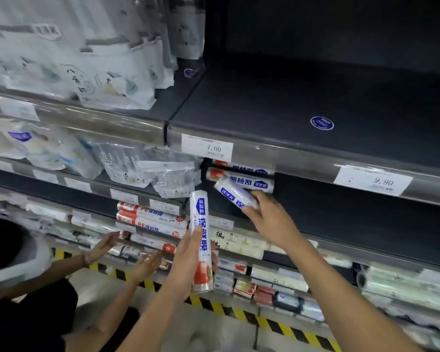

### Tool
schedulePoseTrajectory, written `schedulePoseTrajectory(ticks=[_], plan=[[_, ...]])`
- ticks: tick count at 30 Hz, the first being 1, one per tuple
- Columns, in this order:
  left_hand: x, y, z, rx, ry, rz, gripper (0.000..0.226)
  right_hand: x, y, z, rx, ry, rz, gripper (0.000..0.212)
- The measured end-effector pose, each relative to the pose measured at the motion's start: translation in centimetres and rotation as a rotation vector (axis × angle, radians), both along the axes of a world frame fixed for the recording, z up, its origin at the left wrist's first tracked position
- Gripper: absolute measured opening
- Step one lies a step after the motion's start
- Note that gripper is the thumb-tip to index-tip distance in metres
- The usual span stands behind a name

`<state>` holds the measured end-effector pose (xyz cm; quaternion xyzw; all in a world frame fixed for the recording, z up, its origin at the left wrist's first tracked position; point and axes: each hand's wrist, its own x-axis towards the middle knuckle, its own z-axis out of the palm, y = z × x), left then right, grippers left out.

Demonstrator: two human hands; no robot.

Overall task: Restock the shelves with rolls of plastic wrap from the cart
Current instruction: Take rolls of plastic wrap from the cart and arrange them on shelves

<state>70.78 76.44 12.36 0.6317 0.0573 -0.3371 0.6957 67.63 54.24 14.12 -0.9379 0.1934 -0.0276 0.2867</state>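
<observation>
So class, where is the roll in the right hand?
In the head view, the roll in the right hand is tilted at the shelf mouth under the 7.00 price tag, just below two stacked rolls.

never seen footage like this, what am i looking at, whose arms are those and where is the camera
There is no machine here. One wide-angle camera sits on a person's head and looks down at their own two bare hands, so the arms rising from the bottom edge are the wearer's. They face store shelves. The left hand grips an upright roll of plastic wrap. The right hand holds a tilted roll at the shelf under the 7.00 price tag, beside two stacked rolls already lying there. At lower left a second person crouches, hands out toward the shelves.
</observation>
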Motion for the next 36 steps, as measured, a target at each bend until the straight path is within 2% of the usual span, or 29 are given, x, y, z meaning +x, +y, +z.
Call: schedulePoseTrajectory(ticks=[4,8,19,23,25,27,29,31,33,36], plan=[[0.9,0.4,-0.2,0.015,-0.009,-0.028,0.042,3.4,-0.9,-0.4,-0.274,0.063,0.054,0.049],[1.7,0.6,-0.8,0.014,-0.012,-0.021,0.044,5.8,-1.1,-2.2,-0.456,0.091,0.053,0.044],[2.5,0.6,-2.8,-0.005,-0.002,-0.001,0.071,7.6,-0.8,-4.5,-0.499,-0.071,-0.002,0.043],[2.8,0.4,-2.8,-0.043,0.016,0.009,0.068,7.9,-0.8,-4.7,-0.496,-0.080,-0.006,0.043],[3.0,0.3,-2.9,-0.065,0.023,0.010,0.066,7.9,-0.7,-4.3,-0.489,-0.146,-0.033,0.041],[3.3,0.0,-3.1,-0.079,0.017,0.011,0.065,7.3,0.1,-3.6,-0.421,-0.271,-0.046,0.035],[3.5,-0.3,-3.3,-0.095,0.015,0.021,0.060,5.8,1.5,-2.4,-0.187,-0.337,-0.029,0.032],[3.8,-0.6,-3.4,-0.126,0.016,0.023,0.059,3.7,3.2,-1.2,0.199,-0.264,-0.002,0.033],[3.9,-1.0,-3.2,-0.163,-0.002,-0.002,0.055,2.0,4.7,-1.1,0.442,-0.129,0.029,0.037],[3.8,-1.6,-3.0,-0.205,-0.002,-0.027,0.044,0.3,5.6,-2.3,0.445,-0.068,0.044,0.043]])
